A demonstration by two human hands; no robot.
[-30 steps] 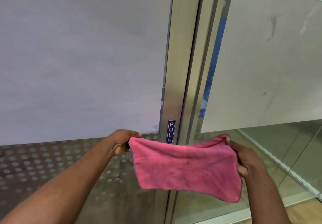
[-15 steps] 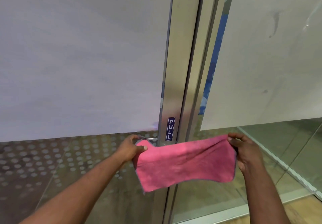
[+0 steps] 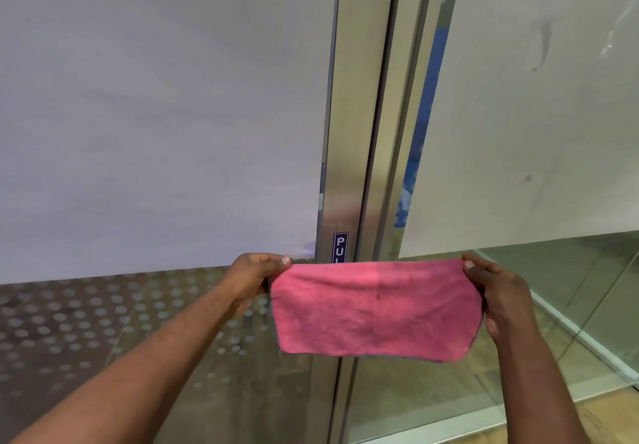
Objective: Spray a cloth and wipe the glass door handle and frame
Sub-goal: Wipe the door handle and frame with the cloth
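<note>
I see the cloth (image 3: 373,309) as soft matt pink fabric, napped, w/ a grey stitched edge. Door frame (image 3: 359,98) is brushed metal, satin sheen. Glass: upper panes (image 3: 155,115) frosted & matt, lower strip (image 3: 570,288) clear & glossy. PULL label (image 3: 340,246) smooth.

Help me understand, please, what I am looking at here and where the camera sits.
There is no machine here: a person works with bare hands. All the pictures come from one camera worn on the person's head, looking forward and down. The left hand and the right hand each pinch a top corner of a pink cloth, which is stretched flat between them. Behind it stands a metal door frame with a blue PULL sticker, partly hidden by the cloth, and frosted glass on either side. No spray bottle is in view.
</note>
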